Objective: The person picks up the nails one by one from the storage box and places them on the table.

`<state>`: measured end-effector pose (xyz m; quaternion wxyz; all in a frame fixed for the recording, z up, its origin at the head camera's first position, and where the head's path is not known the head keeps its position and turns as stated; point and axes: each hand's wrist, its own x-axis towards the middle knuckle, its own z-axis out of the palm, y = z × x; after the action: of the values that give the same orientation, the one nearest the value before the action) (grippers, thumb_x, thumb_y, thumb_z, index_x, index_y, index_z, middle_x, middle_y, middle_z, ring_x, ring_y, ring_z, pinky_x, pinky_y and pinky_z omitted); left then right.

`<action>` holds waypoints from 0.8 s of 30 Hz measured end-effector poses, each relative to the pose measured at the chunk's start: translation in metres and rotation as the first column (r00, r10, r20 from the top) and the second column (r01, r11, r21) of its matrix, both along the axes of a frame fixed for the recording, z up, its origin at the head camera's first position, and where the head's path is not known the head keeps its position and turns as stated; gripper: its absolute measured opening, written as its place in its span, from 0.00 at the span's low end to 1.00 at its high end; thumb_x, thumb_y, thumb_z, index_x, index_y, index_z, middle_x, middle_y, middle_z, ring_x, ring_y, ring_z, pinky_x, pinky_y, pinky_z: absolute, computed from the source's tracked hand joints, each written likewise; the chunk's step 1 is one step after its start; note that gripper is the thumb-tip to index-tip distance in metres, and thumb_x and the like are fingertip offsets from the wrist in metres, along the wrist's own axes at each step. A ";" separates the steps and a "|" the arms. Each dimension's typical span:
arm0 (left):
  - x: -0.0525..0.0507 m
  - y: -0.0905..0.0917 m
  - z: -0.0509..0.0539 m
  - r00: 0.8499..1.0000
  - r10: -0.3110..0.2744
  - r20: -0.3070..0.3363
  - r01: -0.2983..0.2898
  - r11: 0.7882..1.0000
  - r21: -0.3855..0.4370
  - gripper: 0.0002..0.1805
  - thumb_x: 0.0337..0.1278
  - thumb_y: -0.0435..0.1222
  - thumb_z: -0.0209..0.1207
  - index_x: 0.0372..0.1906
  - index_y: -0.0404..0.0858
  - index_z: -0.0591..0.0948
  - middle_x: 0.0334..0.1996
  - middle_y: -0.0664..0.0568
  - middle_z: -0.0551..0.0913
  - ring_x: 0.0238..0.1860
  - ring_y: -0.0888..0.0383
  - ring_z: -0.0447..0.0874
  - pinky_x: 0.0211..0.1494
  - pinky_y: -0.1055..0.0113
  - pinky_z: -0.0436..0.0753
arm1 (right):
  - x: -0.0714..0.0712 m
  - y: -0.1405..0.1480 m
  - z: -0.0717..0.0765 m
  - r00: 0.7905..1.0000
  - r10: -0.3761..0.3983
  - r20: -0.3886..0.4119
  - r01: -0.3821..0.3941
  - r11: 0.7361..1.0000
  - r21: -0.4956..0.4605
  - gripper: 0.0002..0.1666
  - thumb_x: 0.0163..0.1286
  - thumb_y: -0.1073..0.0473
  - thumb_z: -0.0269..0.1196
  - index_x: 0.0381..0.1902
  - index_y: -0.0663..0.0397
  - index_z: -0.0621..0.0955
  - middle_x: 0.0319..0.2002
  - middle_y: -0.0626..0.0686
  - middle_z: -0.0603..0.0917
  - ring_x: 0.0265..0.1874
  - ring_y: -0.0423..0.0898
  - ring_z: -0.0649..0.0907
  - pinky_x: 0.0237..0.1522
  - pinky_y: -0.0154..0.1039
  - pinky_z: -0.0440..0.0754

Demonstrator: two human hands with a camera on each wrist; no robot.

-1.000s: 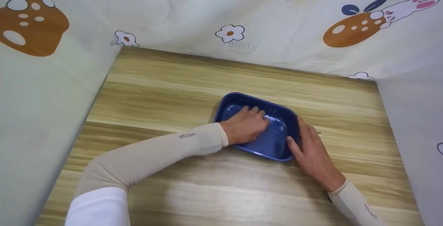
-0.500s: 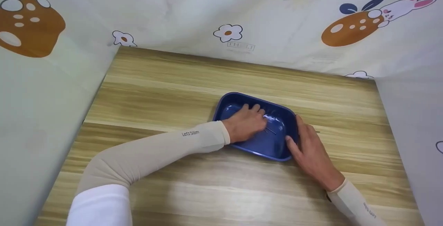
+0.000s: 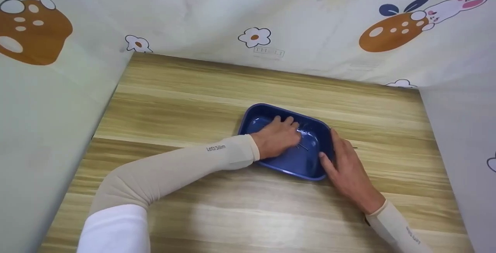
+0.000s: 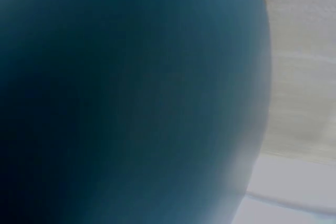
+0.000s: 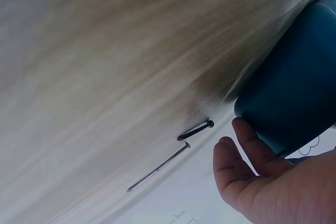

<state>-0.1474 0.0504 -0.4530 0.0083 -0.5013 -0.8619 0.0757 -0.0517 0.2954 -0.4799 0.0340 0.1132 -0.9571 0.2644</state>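
Note:
A blue tray (image 3: 298,164) stands on the wooden tabletop; in the left wrist view a blurred dark blue surface (image 4: 131,98) fills most of the picture. Inside the tray, the left hand (image 3: 278,138) lies palm down with spread, slightly bent fingers, its fingertips towards the far wall. Thin dark nails (image 3: 303,147) show beside it on the tray floor; what is under the palm is hidden. The right hand (image 3: 350,173) grips the tray's right end, thumb over the rim, fingers outside. In the right wrist view, that hand (image 5: 278,182) touches the tray (image 5: 294,82).
Outside the tray, right of the right hand, a thin nail (image 3: 355,147) lies on the table. The right wrist view shows a long nail (image 5: 157,167) and a shorter dark one (image 5: 195,129). Patterned cloth walls (image 3: 193,20) border the table's back and sides.
The left hand has shifted slightly right within the tray, and its fingers reach a little further out. The right hand and the tray keep their places.

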 end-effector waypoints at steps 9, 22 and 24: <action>-0.001 -0.001 0.000 1.000 -0.010 0.015 0.010 1.000 0.009 0.13 0.77 0.34 0.63 0.56 0.46 0.92 0.59 0.46 0.87 0.58 0.47 0.83 0.57 0.48 0.89 | 0.000 -0.002 0.001 1.000 -0.004 -0.014 0.004 1.000 -0.001 0.45 0.83 0.54 0.63 0.86 0.68 0.59 0.67 0.77 0.76 0.65 0.71 0.79 0.68 0.71 0.77; 0.002 -0.003 0.002 1.000 -0.020 -0.012 0.020 0.999 -0.048 0.14 0.78 0.35 0.62 0.57 0.47 0.92 0.63 0.46 0.87 0.61 0.46 0.83 0.60 0.47 0.89 | 0.000 -0.002 0.002 0.999 -0.015 0.042 0.015 1.000 0.006 0.45 0.86 0.51 0.60 0.88 0.65 0.56 0.72 0.76 0.73 0.69 0.70 0.77 0.71 0.72 0.74; 0.002 -0.004 0.003 1.000 -0.023 -0.007 0.023 0.998 -0.055 0.14 0.78 0.35 0.61 0.58 0.47 0.92 0.63 0.45 0.86 0.61 0.46 0.82 0.61 0.46 0.88 | 0.000 -0.002 0.002 0.999 -0.016 0.044 0.016 1.000 0.004 0.45 0.86 0.51 0.60 0.88 0.65 0.56 0.72 0.76 0.73 0.69 0.70 0.77 0.71 0.72 0.74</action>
<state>-0.1450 0.0469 -0.4498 -0.0012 -0.5109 -0.8537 0.1011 -0.0513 0.2938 -0.4778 0.0148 0.0999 -0.9590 0.2648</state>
